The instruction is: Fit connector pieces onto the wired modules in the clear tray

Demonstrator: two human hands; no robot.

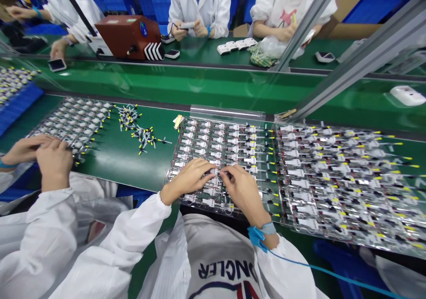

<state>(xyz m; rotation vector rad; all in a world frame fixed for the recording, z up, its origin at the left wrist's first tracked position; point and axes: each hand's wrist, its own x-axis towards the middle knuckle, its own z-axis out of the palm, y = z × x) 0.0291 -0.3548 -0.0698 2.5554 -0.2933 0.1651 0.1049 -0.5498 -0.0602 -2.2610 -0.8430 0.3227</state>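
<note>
My left hand [189,179] and my right hand [241,188] rest on a clear plastic tray [219,148] filled with rows of small white parts with red, black and yellow-tipped wires. The fingertips of both hands meet over one small white part [217,172] near the tray's front, pinched on it. A blue wrist strap [259,234] with a blue cord sits on my right wrist.
A second tray of the same parts [349,179] lies to the right. Loose wired parts [140,130] lie on the green bench to the left. A neighbour's hands [46,155] work on another tray [76,119]. People in white coats sit across the green belt [199,86]; a slanted metal rail [349,64] crosses at the right.
</note>
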